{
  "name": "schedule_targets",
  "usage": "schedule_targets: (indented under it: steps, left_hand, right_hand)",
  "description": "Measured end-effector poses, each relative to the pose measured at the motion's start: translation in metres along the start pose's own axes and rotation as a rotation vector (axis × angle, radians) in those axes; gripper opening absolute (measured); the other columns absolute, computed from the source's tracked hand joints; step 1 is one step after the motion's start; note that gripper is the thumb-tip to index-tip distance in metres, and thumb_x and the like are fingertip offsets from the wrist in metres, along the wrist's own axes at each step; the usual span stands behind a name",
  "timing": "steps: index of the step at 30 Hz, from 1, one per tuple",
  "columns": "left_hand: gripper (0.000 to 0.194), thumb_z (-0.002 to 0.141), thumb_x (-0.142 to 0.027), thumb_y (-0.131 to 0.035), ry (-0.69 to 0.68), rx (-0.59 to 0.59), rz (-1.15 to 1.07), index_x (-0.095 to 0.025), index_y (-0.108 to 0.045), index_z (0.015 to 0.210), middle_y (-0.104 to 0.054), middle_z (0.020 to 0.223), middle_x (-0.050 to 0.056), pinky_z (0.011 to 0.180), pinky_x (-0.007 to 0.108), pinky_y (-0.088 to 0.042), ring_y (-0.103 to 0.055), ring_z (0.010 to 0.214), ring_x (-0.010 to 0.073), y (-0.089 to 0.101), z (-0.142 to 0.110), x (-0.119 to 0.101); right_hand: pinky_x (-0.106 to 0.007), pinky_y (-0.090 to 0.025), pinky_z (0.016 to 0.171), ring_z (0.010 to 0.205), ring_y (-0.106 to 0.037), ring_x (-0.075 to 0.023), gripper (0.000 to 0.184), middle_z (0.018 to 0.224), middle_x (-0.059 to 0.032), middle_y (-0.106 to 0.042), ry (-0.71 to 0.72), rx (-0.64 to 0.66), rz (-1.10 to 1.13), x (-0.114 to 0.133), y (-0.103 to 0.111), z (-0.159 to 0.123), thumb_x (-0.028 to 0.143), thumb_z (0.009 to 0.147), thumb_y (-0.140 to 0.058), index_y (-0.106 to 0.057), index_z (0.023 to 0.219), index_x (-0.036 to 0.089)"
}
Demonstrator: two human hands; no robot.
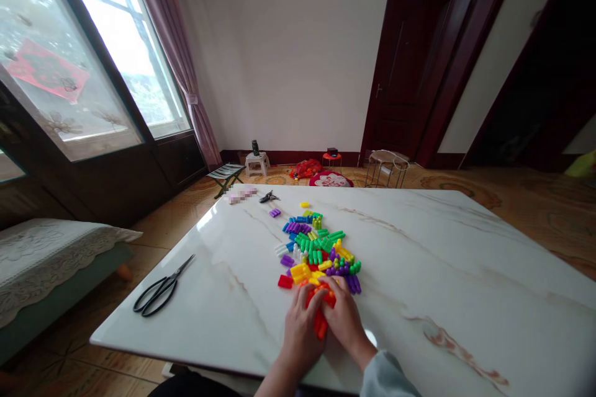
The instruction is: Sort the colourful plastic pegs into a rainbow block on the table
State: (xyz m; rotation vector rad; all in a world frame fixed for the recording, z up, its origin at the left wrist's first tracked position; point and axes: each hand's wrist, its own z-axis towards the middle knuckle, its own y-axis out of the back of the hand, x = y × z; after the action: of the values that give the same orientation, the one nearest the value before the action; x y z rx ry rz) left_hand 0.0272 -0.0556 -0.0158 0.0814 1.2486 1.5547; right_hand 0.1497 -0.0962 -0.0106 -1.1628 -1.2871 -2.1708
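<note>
At the near side of the table, my left hand and my right hand are closed around a cluster of orange-red plastic toy blocks with rounded ends. My fingertips hide part of the cluster, so how the pieces join is unclear. Just beyond my hands spreads a pile of similar blocks. Yellow blocks lie closest, with a red block to the left. Purple blocks rest beside my right hand. Farther back are green blocks, white blocks and more purple blocks.
Black-handled scissors lie on the left of the white marbled table. Dark pliers rest near its far edge. Beyond stand a folding stool, a white stool and a round stool. A cloth-covered seat is at left.
</note>
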Motion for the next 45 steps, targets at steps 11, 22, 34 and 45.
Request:
schedule_targets:
  steps: [11, 22, 34, 45]
  left_hand:
    - [0.068, 0.068, -0.006, -0.053, -0.049, 0.019, 0.043, -0.021, -0.044, 0.134, -0.048, 0.129, 0.010, 0.103, 0.040, -0.040, -0.045, 0.121, 0.0225, 0.001, 0.110, 0.052]
    - [0.085, 0.065, -0.054, -0.071, 0.215, 0.031, 0.275, -0.032, -0.039, 0.140, -0.030, 0.151, 0.009, 0.110, 0.055, -0.021, -0.024, 0.138, 0.0346, 0.015, 0.028, 0.040]
    - [0.085, 0.066, -0.052, -0.070, 0.221, 0.108, 0.288, -0.032, -0.037, 0.142, -0.029, 0.152, 0.007, 0.111, 0.057, -0.015, -0.016, 0.142, 0.0349, -0.001, 0.011, 0.040]
    - [0.085, 0.074, -0.066, -0.058, 0.172, 0.006, 0.218, -0.025, -0.033, 0.144, -0.020, 0.154, 0.015, 0.110, 0.059, -0.019, -0.016, 0.142, 0.0347, -0.004, 0.008, 0.047]
  right_hand:
    - [-0.037, -0.039, 0.105, 0.118, -0.049, -0.0219, 0.032, 0.122, -0.0113, -0.053, 0.168, -0.148, -0.074, 0.006, 0.012, 0.102, 0.027, 0.087, -0.047, -0.059, 0.116, 0.017]
    - [-0.042, -0.040, 0.097, 0.119, -0.041, -0.0276, 0.055, 0.129, -0.0064, -0.051, 0.190, 0.101, -0.600, -0.032, 0.043, 0.052, 0.037, 0.077, -0.067, -0.053, 0.129, 0.030]
    - [-0.036, -0.046, 0.089, 0.097, -0.057, -0.0229, 0.023, 0.101, -0.0059, -0.062, 0.098, -0.206, -0.213, -0.038, 0.020, 0.065, 0.031, 0.082, -0.055, -0.061, 0.102, 0.023]
    - [-0.038, -0.049, 0.089, 0.101, -0.060, -0.0225, 0.043, 0.113, -0.0096, -0.062, 0.154, -0.182, 0.008, -0.006, 0.030, 0.099, 0.050, 0.087, -0.046, -0.060, 0.113, 0.019]
